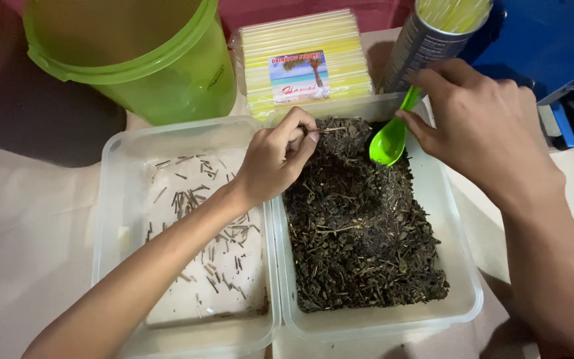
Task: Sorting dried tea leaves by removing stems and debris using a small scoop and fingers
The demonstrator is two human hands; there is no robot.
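Observation:
Two clear plastic tubs stand side by side. The right tub (pixel 463 266) is full of dark dried leaves (pixel 360 226). The left tub (pixel 117 199) holds several scattered thin stems (pixel 197 193). My left hand (pixel 274 159) reaches across the left tub and pinches a thin stem (pixel 330 129) at the far edge of the leaf pile. My right hand (pixel 486 126) grips the handle of a green plastic spoon (pixel 388 141) whose bowl rests on the leaves at the back of the right tub.
A green plastic bucket (pixel 147 60) stands behind the left tub. A pack of yellow drinking straws (pixel 303 60) and a metal can of straws (pixel 426 40) sit behind the right tub. A blue object (pixel 553 40) is at the far right.

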